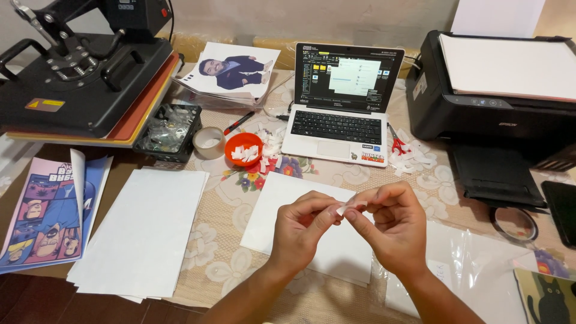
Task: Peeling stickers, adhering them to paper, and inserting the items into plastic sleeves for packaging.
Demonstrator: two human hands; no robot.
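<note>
Both hands meet over the bench: the left hand (300, 231) and the right hand (393, 225) each have a fingertip grip clamped on a small white strip (350, 207), held in the air just above a white sheet (276, 207). Beyond sit an orange bowl (244, 150) of white scraps and an open laptop (340, 108).

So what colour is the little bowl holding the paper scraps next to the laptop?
The bowl is orange-red, seen clearly in the head view.
</note>
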